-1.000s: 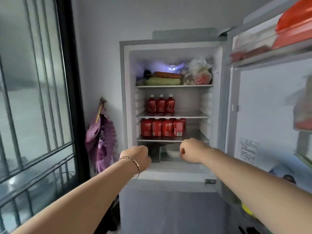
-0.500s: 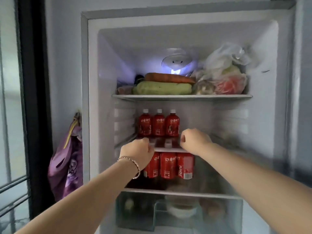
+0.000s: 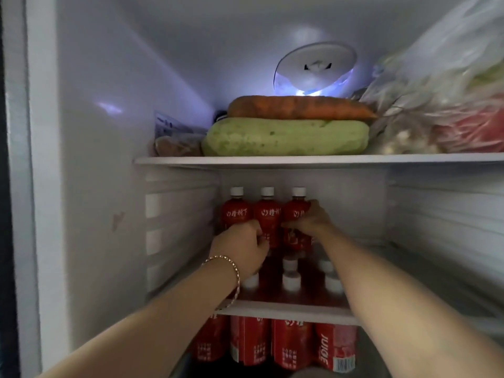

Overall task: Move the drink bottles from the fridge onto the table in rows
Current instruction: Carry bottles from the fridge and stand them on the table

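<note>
Three red drink bottles with white caps stand in a row at the back of the fridge's middle glass shelf (image 3: 286,311): the left bottle (image 3: 235,212), the middle bottle (image 3: 268,211) and the right bottle (image 3: 296,210). My left hand (image 3: 240,248), with a bracelet on its wrist, wraps around the lower part of the left bottle, thumb against the middle one. My right hand (image 3: 311,222) curls round the right bottle's body. Several more red bottles (image 3: 291,342) stand on the shelf below, their caps showing through the glass.
On the top shelf (image 3: 300,160) lie a green squash (image 3: 286,137) with a carrot (image 3: 300,107) on it, plastic bags of food (image 3: 441,105) at the right and a small packet at the left. The fridge's left wall (image 3: 95,186) is close by.
I have come much closer to the fridge. Both hands went from the front edge of the middle shelf deep to its back and closed on the outer two bottles.
</note>
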Motion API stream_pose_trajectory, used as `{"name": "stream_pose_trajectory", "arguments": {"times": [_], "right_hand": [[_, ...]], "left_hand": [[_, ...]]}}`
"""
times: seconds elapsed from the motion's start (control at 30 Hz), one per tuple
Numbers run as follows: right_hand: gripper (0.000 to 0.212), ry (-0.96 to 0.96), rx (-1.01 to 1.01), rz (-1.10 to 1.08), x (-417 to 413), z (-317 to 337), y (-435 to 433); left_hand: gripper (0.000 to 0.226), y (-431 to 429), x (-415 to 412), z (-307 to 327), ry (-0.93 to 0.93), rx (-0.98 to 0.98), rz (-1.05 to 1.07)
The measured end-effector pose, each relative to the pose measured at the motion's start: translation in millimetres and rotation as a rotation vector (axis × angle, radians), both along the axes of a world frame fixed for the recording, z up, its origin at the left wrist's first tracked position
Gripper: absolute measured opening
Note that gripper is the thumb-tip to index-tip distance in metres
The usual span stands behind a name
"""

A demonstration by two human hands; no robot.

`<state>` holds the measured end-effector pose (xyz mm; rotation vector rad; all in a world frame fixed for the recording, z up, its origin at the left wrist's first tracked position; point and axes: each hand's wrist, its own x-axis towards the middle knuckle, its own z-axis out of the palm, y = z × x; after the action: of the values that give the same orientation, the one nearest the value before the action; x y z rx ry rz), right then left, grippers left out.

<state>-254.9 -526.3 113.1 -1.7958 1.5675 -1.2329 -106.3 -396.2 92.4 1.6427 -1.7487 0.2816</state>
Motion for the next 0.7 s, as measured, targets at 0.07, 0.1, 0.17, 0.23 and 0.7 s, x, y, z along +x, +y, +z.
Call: {"name": "stream_pose_trajectory", "arguments": {"times": [0.07, 0.1, 0.17, 0.23, 0.7], "right_hand": [[0.092, 0.083, 0.025, 0.007, -3.6, 4.5, 3.5], [0.092, 0.141, 0.021, 0.03, -4.8, 7.1, 9.0], [0.086, 0.211, -0.049, 0.095, -3.5, 9.3, 27.5], [0.082, 0.264, -0.184, 0.119, 1.4, 5.7, 54.6], [0.084, 0.746, -0.358, 0.344, 34.8, 3.9, 83.5]], "left_hand": [[0.024, -10.7, 0.9, 1.6, 0.09, -0.002, -0.063], [0.032, -15.0, 1.3, 3.3, 0.146, -0.014, -0.099], [0.049, -19.2, 0.6, 8.8, 0.245, -0.054, -0.158], [0.062, -18.4, -3.6, 16.6, 0.273, -0.078, -0.185], [0.03, 37.9, 17.0, 40.1, -0.052, -0.317, 0.179]]}}
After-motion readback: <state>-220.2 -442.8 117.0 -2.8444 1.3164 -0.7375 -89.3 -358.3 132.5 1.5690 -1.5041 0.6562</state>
